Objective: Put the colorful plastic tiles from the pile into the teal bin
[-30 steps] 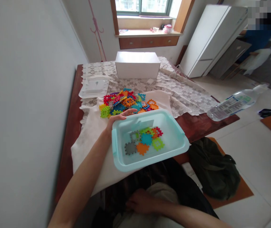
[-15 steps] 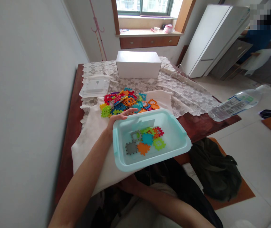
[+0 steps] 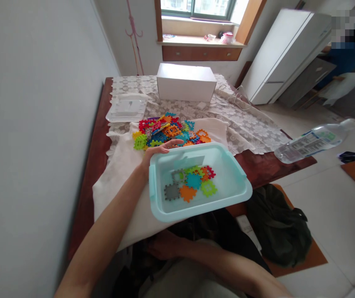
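Observation:
A pale mint plastic bin (image 3: 200, 211) sits tilted toward me at the table's near edge. My left hand (image 3: 157, 153) holds its far left corner, fingers stretched along the back rim. Inside the bin lie several notched plastic building tiles, among them a grey tile (image 3: 172, 192), an orange tile (image 3: 187, 193), a blue tile (image 3: 194, 181) and a green tile (image 3: 208, 188). Behind the bin is a heap of colourful tiles (image 3: 165, 131) on a white cloth (image 3: 115, 194). My right hand (image 3: 161, 245) is low over my lap, below the table edge; its fingers are in shadow.
At the back of the lace-covered table stands a white box (image 3: 186, 85). A white plastic lid (image 3: 127, 109) lies back left. On the right edge a clear bottle (image 3: 314, 142) lies tilted. A dark bag (image 3: 279, 227) rests below, right. A person (image 3: 341, 62) is far right.
The view has shifted slightly. My right hand has moved a little to the left in my lap. My left hand and the bin stay together, with the same tiles inside.

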### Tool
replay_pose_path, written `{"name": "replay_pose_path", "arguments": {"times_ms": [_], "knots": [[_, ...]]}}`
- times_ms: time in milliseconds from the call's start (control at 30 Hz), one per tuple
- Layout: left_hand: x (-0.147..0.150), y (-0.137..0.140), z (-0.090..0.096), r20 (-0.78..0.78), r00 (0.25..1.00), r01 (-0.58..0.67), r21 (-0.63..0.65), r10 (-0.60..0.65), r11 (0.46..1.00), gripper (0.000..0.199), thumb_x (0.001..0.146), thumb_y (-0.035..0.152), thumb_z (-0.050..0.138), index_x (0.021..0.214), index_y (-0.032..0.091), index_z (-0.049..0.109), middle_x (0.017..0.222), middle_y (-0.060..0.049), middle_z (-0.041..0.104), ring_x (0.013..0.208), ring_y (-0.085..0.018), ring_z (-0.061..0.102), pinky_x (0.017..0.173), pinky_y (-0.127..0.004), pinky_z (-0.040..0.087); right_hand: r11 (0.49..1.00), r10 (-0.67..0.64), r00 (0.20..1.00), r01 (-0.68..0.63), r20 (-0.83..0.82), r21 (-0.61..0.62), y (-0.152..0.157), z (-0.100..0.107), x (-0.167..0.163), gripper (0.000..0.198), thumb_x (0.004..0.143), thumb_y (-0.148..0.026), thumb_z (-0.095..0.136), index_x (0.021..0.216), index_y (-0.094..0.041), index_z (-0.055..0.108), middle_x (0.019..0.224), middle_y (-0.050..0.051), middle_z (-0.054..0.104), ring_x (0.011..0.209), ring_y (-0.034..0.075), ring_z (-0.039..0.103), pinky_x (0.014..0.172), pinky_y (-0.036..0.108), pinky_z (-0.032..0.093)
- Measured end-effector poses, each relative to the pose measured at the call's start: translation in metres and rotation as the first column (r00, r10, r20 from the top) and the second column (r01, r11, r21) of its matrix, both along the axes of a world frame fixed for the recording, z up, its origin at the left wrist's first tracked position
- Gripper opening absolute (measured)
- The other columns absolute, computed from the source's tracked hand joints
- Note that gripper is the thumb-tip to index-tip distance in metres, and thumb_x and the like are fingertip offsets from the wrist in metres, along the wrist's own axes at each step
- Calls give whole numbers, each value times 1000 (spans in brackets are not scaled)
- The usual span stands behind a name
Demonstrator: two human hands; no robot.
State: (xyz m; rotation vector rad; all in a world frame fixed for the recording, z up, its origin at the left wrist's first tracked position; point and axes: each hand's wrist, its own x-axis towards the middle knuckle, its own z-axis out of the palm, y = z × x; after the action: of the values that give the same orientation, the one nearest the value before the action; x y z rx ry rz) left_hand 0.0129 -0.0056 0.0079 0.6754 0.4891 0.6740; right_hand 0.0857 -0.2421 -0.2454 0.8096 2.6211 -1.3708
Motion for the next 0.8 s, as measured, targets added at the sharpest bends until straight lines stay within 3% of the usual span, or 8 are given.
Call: {"name": "replay_pose_path", "arguments": {"times_ms": [200,367,433,533,633,700,800], "knots": [[-1,-1,1,-12,1000,7,4,-7,1000,68,68,22,66,136,17,70,114,-9,81,86,-25,77,81,-32,59,1000,19,997,-20,79,12,-24,32,42,39,106,-50,50,113,-27,81,112,4,86,98,25,79,82,32,56],[-3,-3,4,-17,998,-53,32,53,998,62,69,18,67,131,16,73,113,-8,81,90,-23,76,83,-30,60,957,13,1000,-17,-17,-289,-44,65,100,34,102,-54,57,111,-32,82,104,-1,85,92,21,78,76,29,54],[-6,-3,3,-8,997,-75,38,76,996,62,70,19,67,132,17,73,113,-8,82,90,-24,77,81,-30,61,911,19,1000,-18,-2,-412,-33,84,135,30,96,-52,65,107,-30,82,97,0,83,88,22,77,75,30,54],[-12,0,-1,-23,998,-49,55,50,997,66,70,21,68,136,16,71,115,-10,83,85,-25,79,75,-31,62,744,-39,999,26,-5,-668,1,130,200,39,96,-57,66,109,-24,83,95,4,81,91,23,77,80,31,57],[-14,1,-4,-51,999,-9,79,13,997,66,72,20,69,138,16,71,113,-12,83,82,-25,79,72,-30,61,635,-250,964,230,86,-737,38,189,268,52,94,-66,69,117,-21,81,102,8,81,95,22,78,84,32,58],[-14,1,-4,-54,999,-3,83,7,997,64,75,20,68,138,17,71,113,-12,83,82,-25,80,73,-30,61,611,-395,907,379,147,-695,59,224,308,55,94,-71,68,110,-20,81,100,11,80,92,20,77,81,30,58],[-12,0,-6,-31,999,-15,70,17,997,61,74,21,67,135,17,73,112,-11,83,82,-25,79,74,-30,62,666,-545,828,524,133,-530,88,252,348,60,94,-76,64,96,-18,79,82,10,75,75,17,74,73,30,57]]}}
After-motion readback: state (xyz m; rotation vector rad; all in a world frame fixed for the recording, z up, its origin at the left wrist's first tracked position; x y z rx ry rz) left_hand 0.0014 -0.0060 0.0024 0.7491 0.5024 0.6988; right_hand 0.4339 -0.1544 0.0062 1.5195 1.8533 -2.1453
